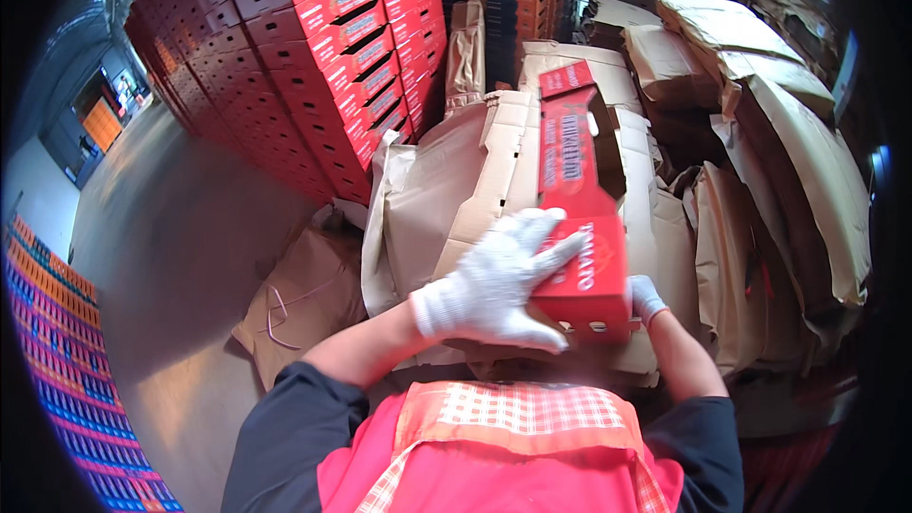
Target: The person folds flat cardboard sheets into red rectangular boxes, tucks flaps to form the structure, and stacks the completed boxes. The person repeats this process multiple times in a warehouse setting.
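Note:
A red cardboard tomato box [581,201] with printed sides stands partly folded in front of me, over a bundle of flat cardboard blanks [491,192]. Its far end panel stands up, and a dark gap shows along its right side. My left hand [508,277], in a white knit glove, lies on the near left part of the box with fingers spread. At the near right corner is my right hand [646,298], also gloved. Its fingers are mostly hidden behind the box's side, so their grip does not show.
Tall stacks of red boxes [332,47] rise at the far left. Paper-wrapped bundles [807,171] lean and lie at the right. Brown wrapping paper [299,299] lies on the floor to my left. Colourful stacked boxes [81,370] line the left edge.

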### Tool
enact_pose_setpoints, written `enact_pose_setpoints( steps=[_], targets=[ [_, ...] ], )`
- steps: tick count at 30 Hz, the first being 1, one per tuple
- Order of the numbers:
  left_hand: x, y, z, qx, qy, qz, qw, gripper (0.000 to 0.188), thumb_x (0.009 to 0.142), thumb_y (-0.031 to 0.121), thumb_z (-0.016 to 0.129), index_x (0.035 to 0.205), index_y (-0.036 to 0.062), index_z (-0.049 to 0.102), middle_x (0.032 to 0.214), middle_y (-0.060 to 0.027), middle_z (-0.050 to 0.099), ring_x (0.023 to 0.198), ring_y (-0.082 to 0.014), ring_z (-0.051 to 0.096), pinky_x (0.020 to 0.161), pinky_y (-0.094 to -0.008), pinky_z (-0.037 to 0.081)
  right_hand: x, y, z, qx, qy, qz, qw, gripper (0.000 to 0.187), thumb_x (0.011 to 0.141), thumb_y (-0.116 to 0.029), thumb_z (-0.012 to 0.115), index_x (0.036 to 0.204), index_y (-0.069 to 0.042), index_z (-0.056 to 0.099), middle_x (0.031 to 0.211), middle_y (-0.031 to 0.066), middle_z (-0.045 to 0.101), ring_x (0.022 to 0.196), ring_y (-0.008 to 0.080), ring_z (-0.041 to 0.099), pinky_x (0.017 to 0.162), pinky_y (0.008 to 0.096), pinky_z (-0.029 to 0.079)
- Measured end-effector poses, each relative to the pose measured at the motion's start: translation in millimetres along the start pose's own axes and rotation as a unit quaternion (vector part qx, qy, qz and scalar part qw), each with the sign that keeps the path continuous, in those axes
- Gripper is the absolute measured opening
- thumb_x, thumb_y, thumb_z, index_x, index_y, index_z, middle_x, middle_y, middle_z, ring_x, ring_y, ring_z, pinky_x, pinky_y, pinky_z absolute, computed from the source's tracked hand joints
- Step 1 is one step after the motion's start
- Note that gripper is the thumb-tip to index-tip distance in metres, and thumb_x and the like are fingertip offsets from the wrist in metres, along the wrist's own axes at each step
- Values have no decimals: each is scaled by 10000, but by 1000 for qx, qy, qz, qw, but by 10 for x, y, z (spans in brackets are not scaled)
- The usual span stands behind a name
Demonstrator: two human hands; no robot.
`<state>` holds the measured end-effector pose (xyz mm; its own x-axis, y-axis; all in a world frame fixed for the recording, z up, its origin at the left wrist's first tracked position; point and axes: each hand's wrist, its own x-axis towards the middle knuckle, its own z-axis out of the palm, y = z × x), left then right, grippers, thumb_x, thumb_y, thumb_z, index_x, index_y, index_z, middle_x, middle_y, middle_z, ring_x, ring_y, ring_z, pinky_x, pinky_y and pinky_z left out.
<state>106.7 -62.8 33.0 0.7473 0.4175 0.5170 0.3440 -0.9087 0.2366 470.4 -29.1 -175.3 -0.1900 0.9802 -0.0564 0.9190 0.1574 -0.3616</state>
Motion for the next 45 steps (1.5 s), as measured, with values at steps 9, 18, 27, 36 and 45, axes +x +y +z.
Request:
enact_pose_setpoints(
  steps=[9,18,27,36,45],
  targets=[
    [979,372,838,-128,251,73,957,911,659,413,851,1371,-30,495,1270,-285,579,1093,-454,599,960,-485,494,-500,-719,-1937,433,438,-118,779,237,1048,-187,508,1196,-39,620,956,33,687,852,96,645,776,263,530],
    [1113,551,1279,-252,345,-28,904,1438,584,564,879,1584,88,-40,1594,-330,51,1380,-518,330,1104,-534,347,-642,-1625,-2489,195,61,64,977,356,775,-304,774,920,-39,586,821,121,637,761,220,641,693,357,511],
    [978,533,1407,-489,143,-125,851,1216,578,234,936,1501,42,167,1464,-152,327,1367,-286,372,1140,-411,324,-110,-1888,-2239,-36,134,-170,976,107,770,-103,640,804,-30,570,738,154,621,703,363,621,662,422,500],
    [392,4,979,-176,319,-53,930,1176,610,515,881,1505,20,300,1535,-315,260,1421,-514,253,1123,-534,313,292,-2538,-2068,358,68,-165,917,314,902,-182,667,1169,-23,627,979,53,667,895,123,624,809,291,516],
    [-1670,-711,691,-107,15,-395,912,922,787,397,782,1478,-31,347,1498,-289,381,1397,-389,396,1149,-408,343,-27,-2322,-831,-48,-180,-84,979,971,695,-487,810,1478,-95,390,1365,200,530,1230,367,540,1046,429,421]
  ],
)
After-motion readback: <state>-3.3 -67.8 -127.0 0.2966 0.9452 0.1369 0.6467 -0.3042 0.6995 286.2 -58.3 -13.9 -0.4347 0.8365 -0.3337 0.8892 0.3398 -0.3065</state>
